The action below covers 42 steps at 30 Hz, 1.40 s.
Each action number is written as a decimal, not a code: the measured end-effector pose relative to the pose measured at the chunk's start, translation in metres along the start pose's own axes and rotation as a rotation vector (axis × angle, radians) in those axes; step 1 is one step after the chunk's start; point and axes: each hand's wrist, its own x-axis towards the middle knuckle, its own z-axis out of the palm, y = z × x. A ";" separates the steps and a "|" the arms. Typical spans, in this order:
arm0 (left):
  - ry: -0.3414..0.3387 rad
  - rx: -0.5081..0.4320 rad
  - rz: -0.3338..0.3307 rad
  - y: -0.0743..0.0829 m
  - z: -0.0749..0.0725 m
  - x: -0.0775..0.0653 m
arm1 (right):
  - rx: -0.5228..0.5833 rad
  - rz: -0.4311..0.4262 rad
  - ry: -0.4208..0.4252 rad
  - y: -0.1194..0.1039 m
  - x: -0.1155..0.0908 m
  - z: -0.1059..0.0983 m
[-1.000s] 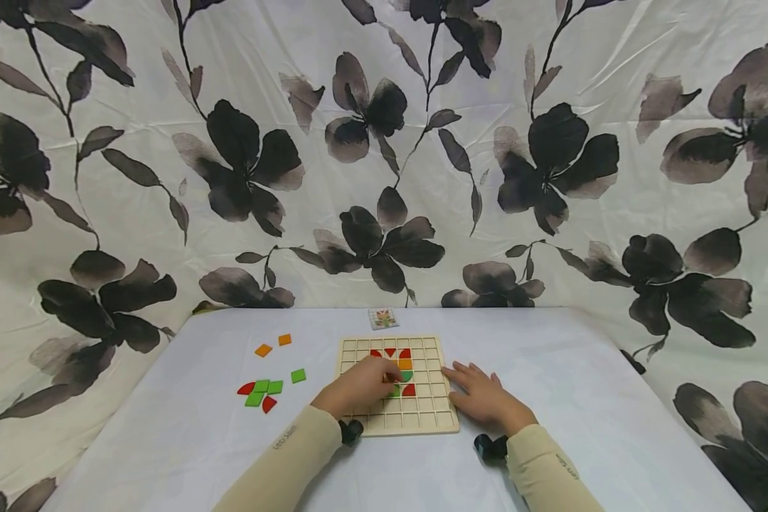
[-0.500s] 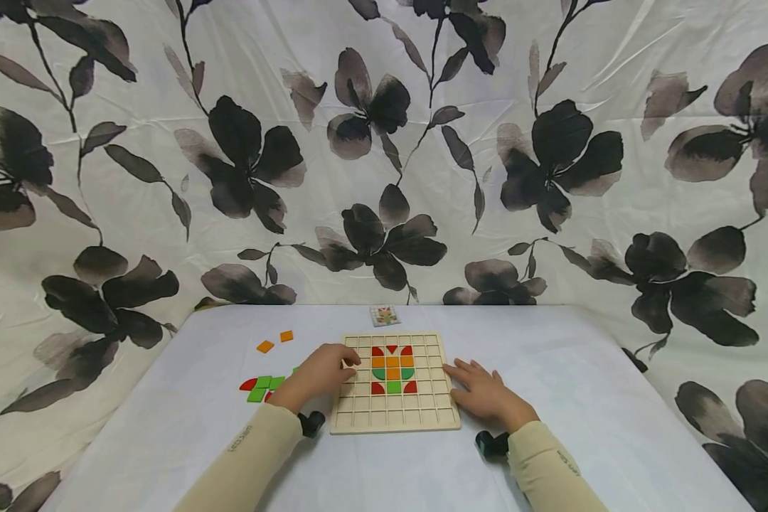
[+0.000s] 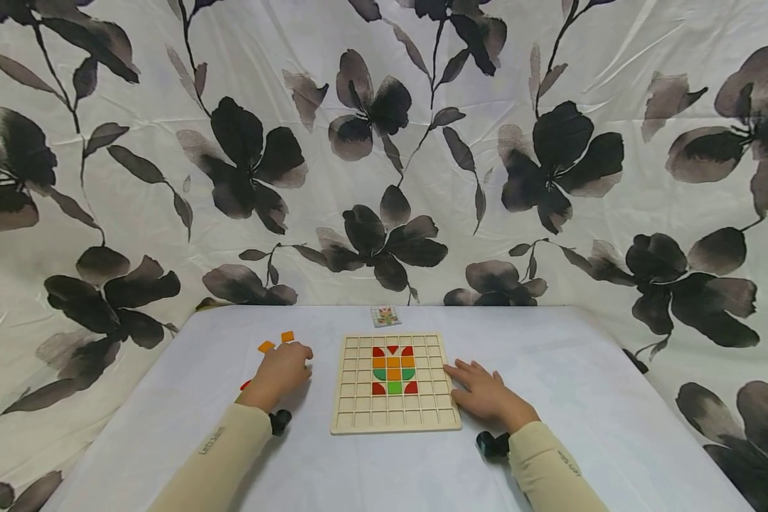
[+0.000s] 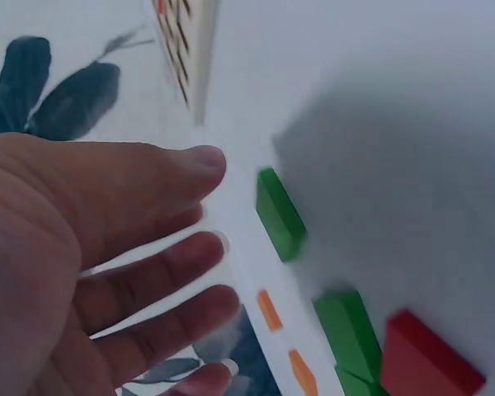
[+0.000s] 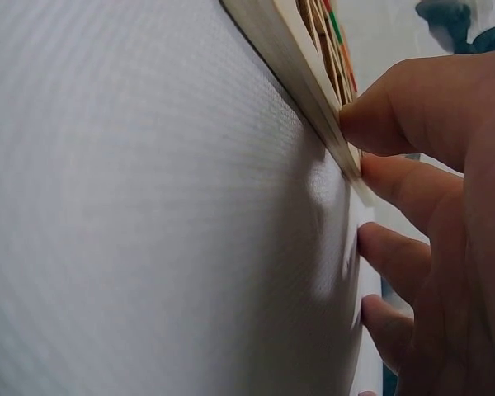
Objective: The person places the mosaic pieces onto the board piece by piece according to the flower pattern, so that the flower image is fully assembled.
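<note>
And there was the left hand point(image 3: 281, 370), above the left side of the desk point(image 3: 537, 355), fingers loosely apart, its grip holding nothing! From the head camera it hid the green blocks point(image 4: 280, 216); the left wrist camera gave them away, along with a red block point(image 4: 433, 359) among them. The board point(image 3: 352, 412) lay mid-desk, coloured tiles point(image 3: 393, 375) set in its grid. Across from that, the right hand point(image 3: 483, 395) was relaxed, grasping nothing, and its wrist view revealed thumb and forefinger touching the board's edge.
</note>
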 end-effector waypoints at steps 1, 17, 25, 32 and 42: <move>0.000 0.010 -0.006 -0.002 0.000 -0.001 | 0.000 0.000 0.000 0.000 0.000 0.000; -0.105 -0.121 -0.120 -0.021 0.009 0.002 | -0.002 -0.001 0.002 0.001 0.000 0.000; -0.102 -0.212 -0.094 -0.007 0.009 0.001 | 0.003 0.003 -0.005 0.002 0.000 0.001; -0.115 -0.296 -0.030 0.019 0.010 -0.002 | 0.014 -0.001 -0.013 0.000 -0.001 0.001; -0.114 -0.370 0.153 0.051 0.017 0.000 | 0.001 -0.004 -0.006 0.001 0.001 0.000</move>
